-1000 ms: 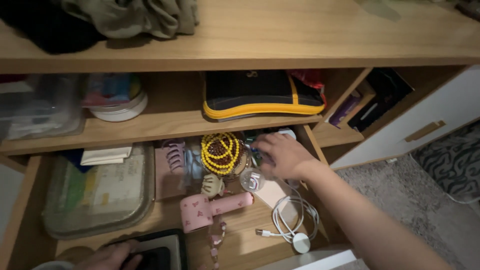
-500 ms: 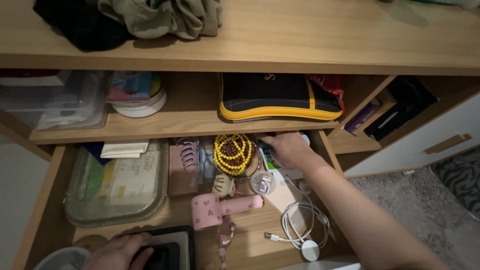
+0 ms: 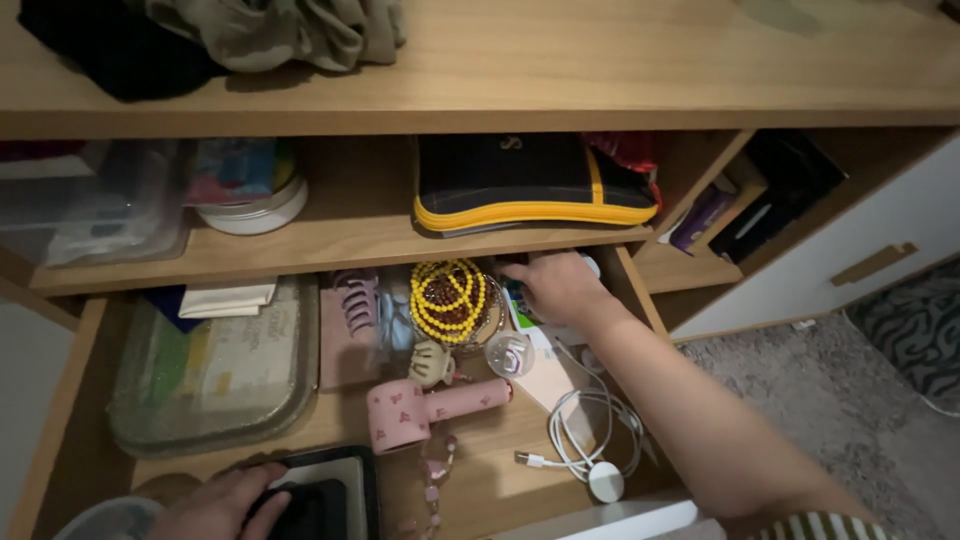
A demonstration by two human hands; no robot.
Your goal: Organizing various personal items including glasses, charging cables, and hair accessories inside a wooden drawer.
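A light wooden cabinet filled the view, its top [image 3: 620, 60] carrying crumpled olive cloth [image 3: 290, 30] and something black beside it. To the right, a white door [image 3: 850, 260] stood open over a grey patterned rug [image 3: 915, 330].

Under the top ran a shelf [image 3: 330, 245] holding a clear plastic box [image 3: 90, 205], a round white tin [image 3: 252, 212] and a black pouch with yellow piping [image 3: 530, 185], lying flat with its long side running left to right.

Below it, an open drawer [image 3: 60, 420] was crowded. A clear lidded container [image 3: 215, 365] lay at its left; a lilac hair claw [image 3: 358, 300] and a coil of yellow beads [image 3: 447, 298] sat toward the back. A small pink hair dryer [image 3: 425, 408] lay on its side — its long axis left to right, handle pointing right. A white coiled cable with a round puck [image 3: 590, 450] lay near the front right corner.

The right hand [image 3: 560, 287] reached to the drawer's back right, just beside the beads, palm down over small items there; the fingers curled downward (whether they gripped anything could not be told).

The left hand [image 3: 215, 505] rested at the front edge, fingers laid loosely on a dark tray [image 3: 325, 490] — touching, not clenched.
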